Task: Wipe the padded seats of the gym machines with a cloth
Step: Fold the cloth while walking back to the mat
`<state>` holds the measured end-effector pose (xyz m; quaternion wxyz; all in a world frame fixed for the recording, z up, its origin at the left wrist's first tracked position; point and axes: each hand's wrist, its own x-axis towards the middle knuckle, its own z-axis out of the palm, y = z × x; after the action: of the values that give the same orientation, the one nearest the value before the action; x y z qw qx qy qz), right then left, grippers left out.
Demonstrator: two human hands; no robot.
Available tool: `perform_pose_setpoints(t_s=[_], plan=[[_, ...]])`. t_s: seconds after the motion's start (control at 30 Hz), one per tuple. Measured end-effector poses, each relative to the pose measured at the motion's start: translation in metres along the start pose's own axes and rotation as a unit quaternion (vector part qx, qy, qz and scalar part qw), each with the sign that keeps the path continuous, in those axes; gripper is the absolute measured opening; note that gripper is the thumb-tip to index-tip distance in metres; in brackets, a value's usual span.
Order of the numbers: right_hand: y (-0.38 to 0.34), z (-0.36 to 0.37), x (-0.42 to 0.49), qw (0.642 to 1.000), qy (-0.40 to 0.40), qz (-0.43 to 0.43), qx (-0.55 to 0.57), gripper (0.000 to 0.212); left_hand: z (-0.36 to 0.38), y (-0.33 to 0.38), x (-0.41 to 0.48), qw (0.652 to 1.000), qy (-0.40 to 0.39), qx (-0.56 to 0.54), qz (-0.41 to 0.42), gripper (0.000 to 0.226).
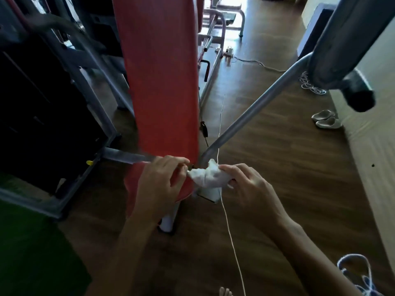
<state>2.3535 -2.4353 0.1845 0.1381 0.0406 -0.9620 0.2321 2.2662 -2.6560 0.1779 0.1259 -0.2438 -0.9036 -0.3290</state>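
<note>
Far left: a black weight stack (42, 103) boxed in a grey steel frame (32, 200), with a small yellow pin (89, 162) at its near right corner and a green floor mat (32, 253) nearer still.

Next to the right: a tall red padded backrest (162, 71), upright, running down to a red padded seat (130, 184) on a white post (168, 218).

Over that seat: the left hand (162, 180), fingers curled, thumb and forefinger pinching the left end of a crumpled white cloth (206, 177). Held just off the right edge of the seat, bunched and stretched between both hands; cannot tell whether touching the pad. Gripped at its right end by the right hand (245, 182), fingers curled round the fabric, back of the hand up.

Behind the cloth: a slanting grey metal tube (256, 110) rising toward the far right, and a thin white cord (227, 221) trailing over the brown wooden floor (277, 189).

Farther right: a pair of pale slippers (326, 119) by the wall, and a blue-and-white rope (359, 272) looped at the near right corner.
</note>
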Motion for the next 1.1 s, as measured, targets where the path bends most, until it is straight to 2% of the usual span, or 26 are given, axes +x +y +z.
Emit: perform_pose_setpoints(t_s=[0.13,0.27,0.6,0.7,0.83,1.1], plan=[[0.014,-0.058,-0.025,1.0,0.002,-0.004,-0.025,0.053,-0.021,0.06,-0.005,1.0,0.003,0.011,0.024,0.021],[0.012,-0.098,-0.042,0.999,0.031,-0.005,-0.019,0.043,-0.037,0.093,-0.011,0.999,0.002,0.021,0.045,0.022],[-0.017,-0.139,-0.044,0.994,0.107,0.006,-0.01,0.04,-0.072,0.122,0.001,0.999,0.017,-0.009,0.028,0.026],[-0.027,-0.15,-0.039,0.993,0.12,0.004,-0.009,0.033,-0.083,0.129,0.011,0.998,0.027,-0.018,0.045,0.022],[-0.033,-0.172,-0.046,0.991,0.136,0.011,-0.012,0.037,-0.093,0.143,0.021,0.997,0.019,-0.033,0.074,0.021],[-0.004,-0.208,-0.06,0.986,0.16,0.04,-0.036,0.036,-0.082,0.174,0.039,0.992,0.014,-0.05,0.111,0.025]])
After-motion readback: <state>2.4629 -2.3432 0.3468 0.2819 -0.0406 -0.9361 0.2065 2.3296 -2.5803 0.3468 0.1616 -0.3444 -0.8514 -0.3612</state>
